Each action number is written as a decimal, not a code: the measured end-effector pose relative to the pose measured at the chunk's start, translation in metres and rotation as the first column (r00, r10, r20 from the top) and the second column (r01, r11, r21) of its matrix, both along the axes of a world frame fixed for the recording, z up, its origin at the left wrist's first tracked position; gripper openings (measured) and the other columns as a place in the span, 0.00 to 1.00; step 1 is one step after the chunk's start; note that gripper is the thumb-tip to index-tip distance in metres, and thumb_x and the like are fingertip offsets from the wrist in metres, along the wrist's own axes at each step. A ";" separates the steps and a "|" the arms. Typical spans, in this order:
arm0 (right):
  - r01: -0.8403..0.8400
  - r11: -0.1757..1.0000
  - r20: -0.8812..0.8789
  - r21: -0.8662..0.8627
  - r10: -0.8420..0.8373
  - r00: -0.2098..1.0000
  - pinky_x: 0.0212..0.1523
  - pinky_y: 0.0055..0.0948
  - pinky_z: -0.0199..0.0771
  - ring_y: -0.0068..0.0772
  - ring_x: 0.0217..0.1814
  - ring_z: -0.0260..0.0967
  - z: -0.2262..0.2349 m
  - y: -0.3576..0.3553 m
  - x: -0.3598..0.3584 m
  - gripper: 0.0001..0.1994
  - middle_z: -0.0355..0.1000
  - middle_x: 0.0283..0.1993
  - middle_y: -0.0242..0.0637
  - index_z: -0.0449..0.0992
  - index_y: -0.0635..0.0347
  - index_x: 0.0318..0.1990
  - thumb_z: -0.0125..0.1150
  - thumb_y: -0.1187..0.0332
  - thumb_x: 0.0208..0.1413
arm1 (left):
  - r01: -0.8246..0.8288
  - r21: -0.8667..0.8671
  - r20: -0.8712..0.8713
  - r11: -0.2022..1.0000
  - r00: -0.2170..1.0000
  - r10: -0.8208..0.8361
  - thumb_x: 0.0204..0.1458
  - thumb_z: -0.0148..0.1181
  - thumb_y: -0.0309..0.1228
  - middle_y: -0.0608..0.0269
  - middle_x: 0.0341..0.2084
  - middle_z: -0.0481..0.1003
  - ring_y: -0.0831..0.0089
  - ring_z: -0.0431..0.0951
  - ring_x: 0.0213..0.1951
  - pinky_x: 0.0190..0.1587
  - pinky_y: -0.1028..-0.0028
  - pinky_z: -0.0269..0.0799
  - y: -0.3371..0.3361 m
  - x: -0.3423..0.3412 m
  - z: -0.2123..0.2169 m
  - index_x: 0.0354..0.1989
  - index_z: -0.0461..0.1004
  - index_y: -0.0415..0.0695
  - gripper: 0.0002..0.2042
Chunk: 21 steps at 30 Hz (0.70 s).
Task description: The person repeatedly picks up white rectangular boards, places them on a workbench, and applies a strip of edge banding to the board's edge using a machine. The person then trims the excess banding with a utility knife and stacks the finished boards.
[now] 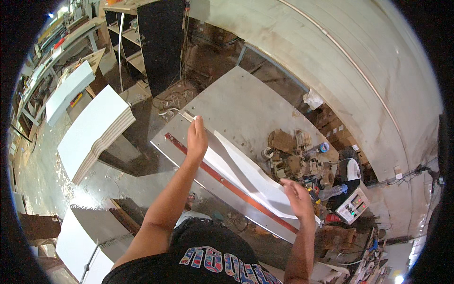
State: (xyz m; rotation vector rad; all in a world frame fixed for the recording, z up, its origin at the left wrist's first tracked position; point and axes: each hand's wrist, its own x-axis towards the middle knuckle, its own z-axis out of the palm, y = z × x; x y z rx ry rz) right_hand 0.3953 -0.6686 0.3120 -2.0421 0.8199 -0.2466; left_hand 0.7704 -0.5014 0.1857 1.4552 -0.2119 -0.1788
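Observation:
A long white board (253, 182) with a wavy far edge lies slantwise over the grey worktable (231, 99), just beyond a red-brown strip (227, 182). At the board's far-left end, my left hand (197, 139) is closed on it, thumb side up, with most fingers hidden. My right hand (299, 201) is at the other end, its slightly blurred fingers bent against the board's far edge. A narrow shadowed gap shows along the middle of the board.
Dusty machine parts (288, 158), a clear plastic bottle (332, 191) and a control box (352, 206) with a green light stand at the right. Stacked white wavy-edged boards (97, 130) stand to the left. A dark shelving unit (161, 45) rises behind the table.

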 end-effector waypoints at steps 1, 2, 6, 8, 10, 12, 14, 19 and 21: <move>-0.029 0.999 -0.097 -0.016 0.027 0.995 0.64 0.34 0.77 0.33 0.60 0.81 0.002 -0.002 0.013 0.17 0.85 0.58 0.39 0.84 0.65 0.60 0.65 0.61 0.76 | 0.006 -0.003 0.003 1.000 1.000 -0.006 0.80 0.44 0.53 0.62 0.31 0.67 0.69 0.67 0.38 0.43 0.61 0.68 0.000 0.002 -0.001 0.37 0.69 0.37 0.29; -0.078 0.997 -0.170 -0.026 0.072 0.983 0.62 0.35 0.78 0.32 0.58 0.81 0.003 -0.003 0.023 0.16 0.86 0.56 0.39 0.84 0.66 0.59 0.65 0.61 0.76 | 0.010 0.012 -0.024 1.000 1.000 -0.010 0.80 0.44 0.53 0.63 0.31 0.67 0.70 0.67 0.37 0.43 0.62 0.68 0.000 0.002 -0.001 0.38 0.69 0.37 0.29; -0.155 0.985 -0.219 0.080 0.169 0.961 0.53 0.33 0.77 0.25 0.48 0.77 0.004 -0.012 0.043 0.15 0.84 0.45 0.36 0.84 0.67 0.54 0.67 0.61 0.75 | -0.045 -0.028 -0.017 0.999 0.999 0.044 0.80 0.43 0.53 0.64 0.31 0.66 0.72 0.66 0.38 0.44 0.65 0.69 -0.004 0.002 0.002 0.40 0.70 0.37 0.28; -0.186 0.978 -0.176 0.098 0.201 0.964 0.51 0.31 0.76 0.23 0.45 0.75 0.000 -0.015 0.049 0.14 0.82 0.41 0.33 0.84 0.68 0.51 0.68 0.62 0.75 | 0.021 0.001 -0.058 1.000 0.998 -0.021 0.81 0.42 0.53 0.64 0.32 0.67 0.72 0.67 0.39 0.47 0.65 0.70 -0.001 0.001 0.004 0.42 0.71 0.36 0.28; -0.200 0.974 -0.151 0.109 0.215 0.965 0.49 0.30 0.75 0.21 0.43 0.73 -0.004 -0.017 0.055 0.14 0.81 0.39 0.32 0.83 0.69 0.48 0.69 0.62 0.74 | 0.016 -0.006 -0.037 1.000 0.999 -0.016 0.81 0.42 0.52 0.64 0.33 0.67 0.71 0.67 0.39 0.48 0.65 0.70 -0.001 0.002 0.007 0.43 0.71 0.37 0.27; -0.213 0.968 -0.121 0.133 0.229 0.966 0.48 0.29 0.75 0.21 0.43 0.73 -0.010 -0.018 0.062 0.13 0.80 0.38 0.32 0.82 0.69 0.47 0.69 0.63 0.74 | 0.039 -0.008 -0.061 0.999 0.997 -0.039 0.82 0.41 0.51 0.63 0.34 0.68 0.70 0.69 0.41 0.50 0.64 0.70 -0.001 0.002 0.009 0.44 0.71 0.36 0.27; -0.207 0.972 -0.151 0.109 0.222 0.963 0.46 0.30 0.75 0.21 0.42 0.73 -0.017 -0.018 0.069 0.12 0.80 0.37 0.32 0.82 0.68 0.45 0.70 0.65 0.73 | 0.027 -0.010 -0.068 1.000 0.997 -0.028 0.82 0.41 0.51 0.60 0.36 0.70 0.69 0.71 0.43 0.53 0.63 0.71 -0.001 0.002 0.011 0.45 0.72 0.36 0.27; -0.223 0.973 -0.123 0.053 0.228 0.966 0.43 0.31 0.73 0.22 0.38 0.71 -0.029 -0.016 0.083 0.08 0.78 0.35 0.33 0.80 0.67 0.44 0.70 0.69 0.70 | 0.068 0.089 -0.062 0.994 0.996 -0.062 0.82 0.42 0.50 0.46 0.44 0.75 0.58 0.76 0.51 0.62 0.59 0.70 0.003 -0.002 0.013 0.51 0.72 0.34 0.26; -0.215 0.973 -0.118 0.081 0.224 0.967 0.42 0.31 0.73 0.22 0.37 0.70 -0.031 -0.015 0.087 0.08 0.77 0.34 0.33 0.79 0.67 0.44 0.70 0.71 0.69 | 0.064 0.097 0.019 0.993 0.998 -0.066 0.82 0.42 0.49 0.43 0.45 0.75 0.53 0.76 0.51 0.62 0.57 0.70 0.005 -0.003 0.014 0.52 0.71 0.33 0.25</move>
